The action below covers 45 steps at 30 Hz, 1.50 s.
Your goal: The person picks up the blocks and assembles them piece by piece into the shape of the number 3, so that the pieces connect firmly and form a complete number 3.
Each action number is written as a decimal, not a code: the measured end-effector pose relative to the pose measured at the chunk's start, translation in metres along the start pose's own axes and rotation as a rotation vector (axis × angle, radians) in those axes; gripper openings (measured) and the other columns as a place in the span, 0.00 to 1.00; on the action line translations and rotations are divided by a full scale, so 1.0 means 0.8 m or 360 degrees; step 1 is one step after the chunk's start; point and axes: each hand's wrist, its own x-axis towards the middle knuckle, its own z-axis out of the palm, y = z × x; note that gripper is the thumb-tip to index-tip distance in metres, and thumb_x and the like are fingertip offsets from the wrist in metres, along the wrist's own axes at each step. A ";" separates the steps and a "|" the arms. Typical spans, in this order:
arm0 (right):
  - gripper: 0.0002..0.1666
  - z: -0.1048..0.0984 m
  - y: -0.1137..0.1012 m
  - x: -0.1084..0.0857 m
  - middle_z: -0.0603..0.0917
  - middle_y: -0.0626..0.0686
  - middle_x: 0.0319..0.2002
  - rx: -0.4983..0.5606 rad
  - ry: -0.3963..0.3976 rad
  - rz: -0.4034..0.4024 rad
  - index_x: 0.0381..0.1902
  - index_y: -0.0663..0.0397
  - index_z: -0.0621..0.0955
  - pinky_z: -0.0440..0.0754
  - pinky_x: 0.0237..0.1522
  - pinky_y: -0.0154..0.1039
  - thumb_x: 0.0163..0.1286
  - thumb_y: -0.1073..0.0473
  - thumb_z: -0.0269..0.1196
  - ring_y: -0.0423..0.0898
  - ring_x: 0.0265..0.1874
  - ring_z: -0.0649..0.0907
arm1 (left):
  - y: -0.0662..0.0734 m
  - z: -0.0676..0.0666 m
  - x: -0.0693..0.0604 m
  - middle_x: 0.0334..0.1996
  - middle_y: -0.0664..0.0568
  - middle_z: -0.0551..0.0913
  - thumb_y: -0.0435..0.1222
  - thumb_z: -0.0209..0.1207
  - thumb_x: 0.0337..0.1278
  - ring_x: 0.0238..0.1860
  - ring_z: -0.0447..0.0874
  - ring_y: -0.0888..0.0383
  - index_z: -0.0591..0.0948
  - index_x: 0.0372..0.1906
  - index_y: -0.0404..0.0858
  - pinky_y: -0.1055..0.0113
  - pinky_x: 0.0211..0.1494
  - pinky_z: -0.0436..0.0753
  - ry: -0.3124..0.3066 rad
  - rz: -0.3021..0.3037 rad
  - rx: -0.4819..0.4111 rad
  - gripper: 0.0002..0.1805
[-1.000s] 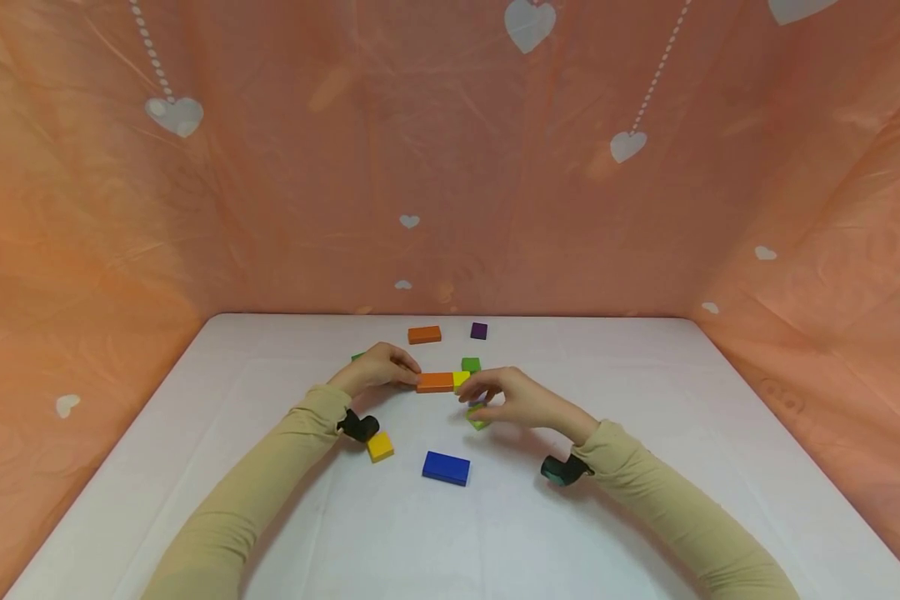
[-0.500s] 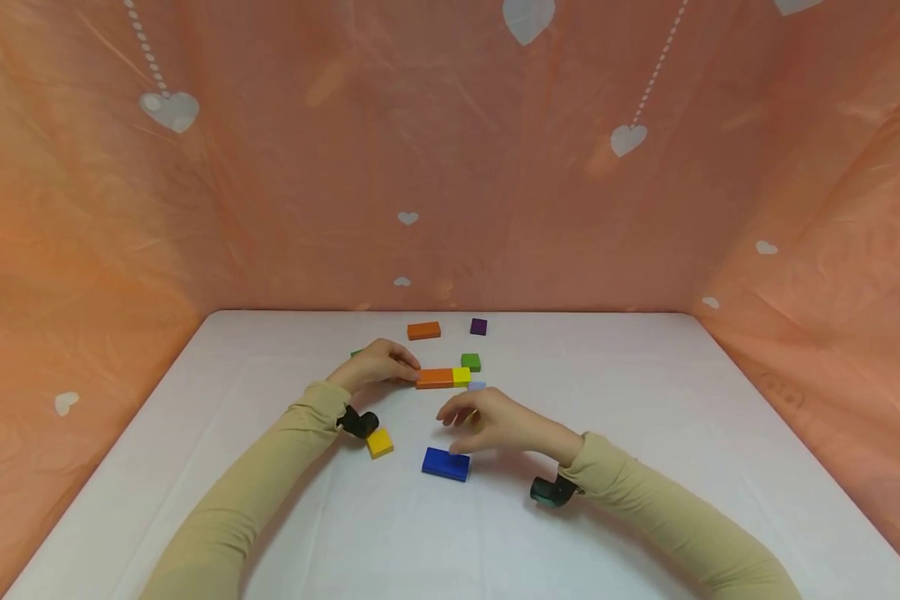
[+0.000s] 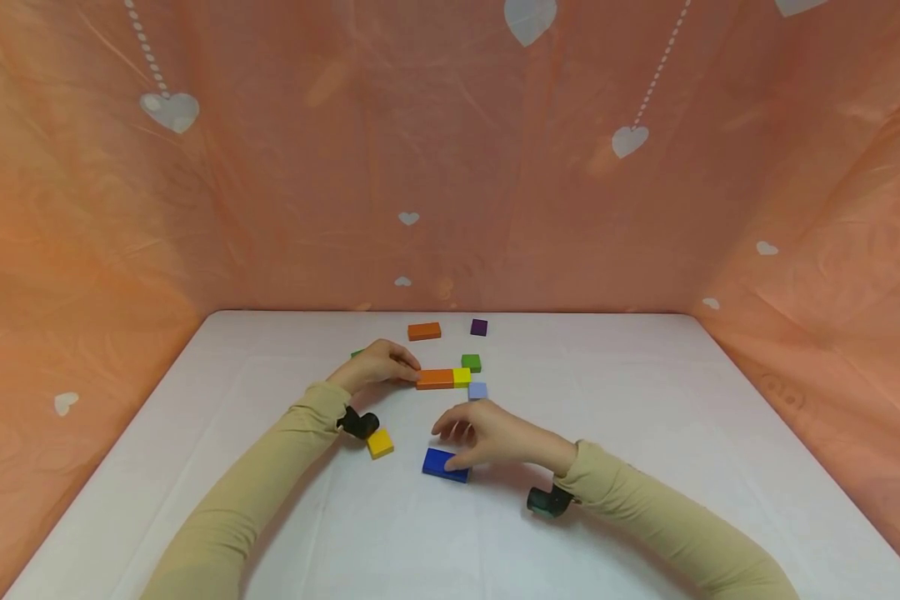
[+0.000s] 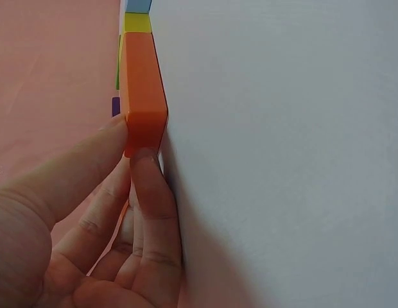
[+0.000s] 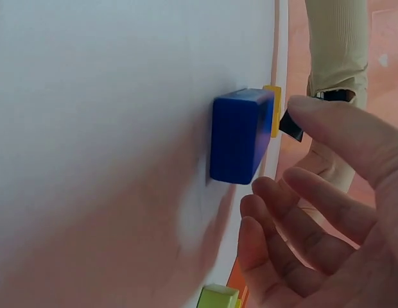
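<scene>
The right hand [image 3: 498,435], fingers loosely bent and thumb apart, hung at the blue block [image 3: 435,462] on the surface [image 3: 585,375]; whether it touched I couldn't tell. The left hand [image 3: 379,365] pinched the orange block's [image 3: 437,379] end, mostly hiding a green block [image 3: 356,353].

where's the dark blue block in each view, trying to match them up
Head: the dark blue block is below centre, partly behind the thumb of the right hand.
Left wrist: not in it.
Right wrist: slightly right of centre, left of the thumb.
Shared landmark: the white tabletop, filling the right side in left wrist, the left side in right wrist.
</scene>
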 end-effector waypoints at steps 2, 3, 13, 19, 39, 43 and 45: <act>0.24 0.001 -0.002 0.000 0.84 0.50 0.42 -0.0001 -0.0006 -0.0006 0.49 0.59 0.81 0.80 0.39 0.36 0.55 0.59 0.74 0.45 0.38 0.80 | 0.000 0.000 0.000 0.33 0.50 0.85 0.32 0.66 0.54 0.32 0.79 0.60 0.84 0.43 0.31 0.69 0.39 0.79 0.0002 -0.0006 0.0000 0.12; 0.24 0.002 -0.002 0.000 0.84 0.50 0.42 -0.0002 -0.0011 -0.0009 0.49 0.59 0.81 0.80 0.39 0.36 0.55 0.59 0.74 0.45 0.38 0.80 | 0.000 0.000 0.000 0.33 0.50 0.85 0.32 0.66 0.54 0.32 0.79 0.60 0.84 0.43 0.31 0.69 0.39 0.79 0.0004 -0.0011 -0.0002 0.12; 0.25 0.009 -0.003 0.001 0.82 0.42 0.40 -0.0037 -0.0066 0.0037 0.49 0.54 0.81 0.79 0.38 0.34 0.55 0.56 0.74 0.40 0.35 0.79 | 0.003 0.001 -0.002 0.34 0.50 0.85 0.32 0.66 0.54 0.32 0.79 0.61 0.84 0.43 0.31 0.69 0.39 0.79 0.0010 -0.0045 -0.0034 0.12; 0.24 0.012 -0.005 0.003 0.81 0.41 0.40 -0.0074 -0.0078 0.0045 0.49 0.54 0.81 0.78 0.38 0.31 0.55 0.55 0.74 0.39 0.35 0.78 | 0.002 0.002 -0.001 0.33 0.49 0.84 0.32 0.66 0.54 0.31 0.79 0.60 0.84 0.43 0.31 0.69 0.38 0.78 0.0012 -0.0034 -0.0047 0.12; 0.20 0.013 -0.005 0.004 0.81 0.42 0.41 -0.0119 -0.0081 0.0009 0.48 0.53 0.81 0.77 0.44 0.31 0.57 0.62 0.71 0.37 0.38 0.77 | 0.002 0.003 -0.002 0.34 0.49 0.84 0.32 0.66 0.55 0.31 0.79 0.59 0.83 0.44 0.31 0.68 0.39 0.79 0.0015 -0.0052 -0.0040 0.12; 0.20 0.006 -0.006 0.005 0.81 0.43 0.42 -0.0131 -0.0057 -0.0015 0.48 0.54 0.81 0.77 0.44 0.32 0.56 0.63 0.71 0.39 0.38 0.77 | 0.002 0.004 -0.002 0.34 0.49 0.84 0.33 0.66 0.55 0.32 0.79 0.58 0.84 0.44 0.31 0.67 0.40 0.79 0.0027 -0.0058 -0.0022 0.12; 0.20 0.003 -0.005 0.006 0.81 0.43 0.43 -0.0150 -0.0046 -0.0033 0.48 0.54 0.81 0.77 0.44 0.33 0.56 0.63 0.71 0.40 0.38 0.77 | 0.001 0.003 -0.002 0.34 0.49 0.84 0.33 0.66 0.55 0.32 0.79 0.58 0.84 0.44 0.32 0.67 0.40 0.79 0.0030 -0.0053 -0.0020 0.12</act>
